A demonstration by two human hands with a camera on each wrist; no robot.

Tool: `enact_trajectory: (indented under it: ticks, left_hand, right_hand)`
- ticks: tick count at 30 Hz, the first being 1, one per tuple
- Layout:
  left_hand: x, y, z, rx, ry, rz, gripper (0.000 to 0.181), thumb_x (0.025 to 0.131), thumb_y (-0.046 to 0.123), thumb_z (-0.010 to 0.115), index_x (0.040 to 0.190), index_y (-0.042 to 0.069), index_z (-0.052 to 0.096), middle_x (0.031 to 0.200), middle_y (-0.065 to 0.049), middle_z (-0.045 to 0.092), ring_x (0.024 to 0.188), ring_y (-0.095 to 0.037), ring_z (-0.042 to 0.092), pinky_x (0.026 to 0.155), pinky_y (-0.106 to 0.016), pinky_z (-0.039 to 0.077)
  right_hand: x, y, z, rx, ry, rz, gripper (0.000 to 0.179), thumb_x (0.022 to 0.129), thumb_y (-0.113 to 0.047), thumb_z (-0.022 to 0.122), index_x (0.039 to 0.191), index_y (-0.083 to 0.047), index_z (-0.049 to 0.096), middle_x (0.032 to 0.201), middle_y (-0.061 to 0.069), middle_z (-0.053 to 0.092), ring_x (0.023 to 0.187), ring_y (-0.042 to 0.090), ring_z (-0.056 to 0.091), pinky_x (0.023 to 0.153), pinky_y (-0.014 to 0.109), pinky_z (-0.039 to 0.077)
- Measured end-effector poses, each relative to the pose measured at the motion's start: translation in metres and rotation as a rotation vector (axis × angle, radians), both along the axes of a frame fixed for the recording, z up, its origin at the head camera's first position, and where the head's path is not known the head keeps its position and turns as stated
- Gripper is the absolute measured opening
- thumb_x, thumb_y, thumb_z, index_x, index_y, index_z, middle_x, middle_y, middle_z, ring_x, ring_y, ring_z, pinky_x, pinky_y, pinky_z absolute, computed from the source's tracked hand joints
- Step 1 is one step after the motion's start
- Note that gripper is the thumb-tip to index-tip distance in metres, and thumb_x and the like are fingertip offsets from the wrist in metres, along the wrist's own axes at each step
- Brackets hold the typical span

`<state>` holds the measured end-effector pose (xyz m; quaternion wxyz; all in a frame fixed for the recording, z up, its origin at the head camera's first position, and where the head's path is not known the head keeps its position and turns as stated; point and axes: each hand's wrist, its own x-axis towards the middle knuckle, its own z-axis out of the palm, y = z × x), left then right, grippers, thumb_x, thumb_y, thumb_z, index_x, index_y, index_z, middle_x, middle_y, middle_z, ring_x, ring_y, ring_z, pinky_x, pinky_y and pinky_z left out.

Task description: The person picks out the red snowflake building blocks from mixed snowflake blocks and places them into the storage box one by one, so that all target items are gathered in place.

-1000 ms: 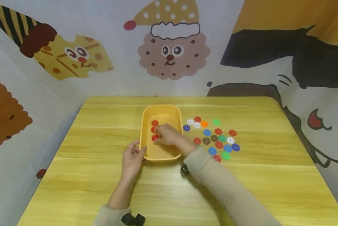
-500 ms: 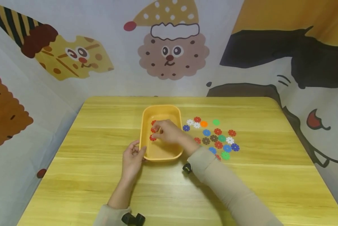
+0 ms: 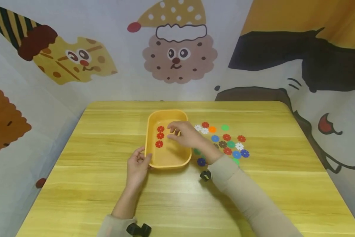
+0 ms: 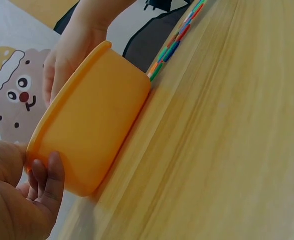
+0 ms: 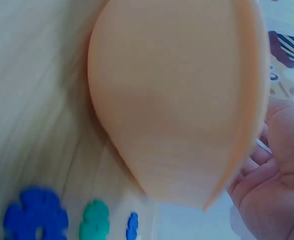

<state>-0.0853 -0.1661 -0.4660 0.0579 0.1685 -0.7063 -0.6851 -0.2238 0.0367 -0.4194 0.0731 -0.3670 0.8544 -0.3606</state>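
Observation:
A yellow plastic tray (image 3: 170, 158) with raised walls stands on the table. Three red flower-shaped discs lie in a column inside it, along its left side: a far disc (image 3: 160, 129), a middle disc (image 3: 160, 135) and a near disc (image 3: 159, 144). My left hand (image 3: 137, 169) grips the tray's near left rim, thumb over the edge and fingers against the outer wall (image 4: 91, 120). Over the tray's right half hovers my right hand (image 3: 184, 134), fingers loosely bent, thumb apart from them, nothing between. In the right wrist view the right hand (image 5: 279, 175) shows beyond the rim.
Right of the tray, several loose flower discs are spread on the wooden table (image 3: 171, 200): red (image 3: 241, 138), white (image 3: 239, 146), blue (image 3: 236, 154), green (image 3: 225, 127) and orange (image 3: 212, 129) among them. My right forearm hides some. A cartoon-printed cloth (image 3: 127, 89) hangs behind the table.
The right hand slid the near red disc slightly left, then came off the discs and moved right, leaving all three in full sight. The left hand keeps its grip on the tray.

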Motion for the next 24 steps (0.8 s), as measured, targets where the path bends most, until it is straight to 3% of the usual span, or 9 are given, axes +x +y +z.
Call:
enact_trajectory:
  ticks: [5,16,24]
  left_hand:
    - [-0.001,0.0,-0.001,-0.012,-0.009,0.004,0.04,0.096,0.003,0.065,0.134,-0.001,0.056,0.083,-0.008,0.057,0.062,-0.012,0.059,0.057,-0.026,0.061]
    - [0.003,0.002,-0.001,-0.015,-0.017,0.011,0.039,0.096,0.002,0.065,0.133,-0.003,0.055,0.085,-0.012,0.058,0.062,-0.014,0.06,0.056,-0.025,0.06]
    - [0.001,0.001,0.001,-0.018,-0.026,0.005,0.04,0.097,0.005,0.065,0.135,0.0,0.055,0.088,-0.013,0.059,0.063,-0.014,0.061,0.057,-0.026,0.061]
  right_hand:
    - [0.002,0.02,0.005,-0.047,0.01,-0.058,0.03,0.097,-0.021,0.07,0.123,-0.006,0.066,0.103,0.002,0.068,0.088,0.013,0.064,0.07,0.025,0.058]
    - [0.004,0.058,-0.001,-0.146,0.106,-0.131,0.02,0.093,-0.013,0.075,0.109,-0.002,0.069,0.089,0.003,0.07,0.071,0.014,0.063,0.061,0.026,0.058]
    - [0.002,0.084,-0.007,-0.122,0.054,-0.151,0.021,0.091,-0.009,0.076,0.109,0.0,0.07,0.091,0.007,0.07,0.072,0.015,0.063,0.061,0.027,0.058]
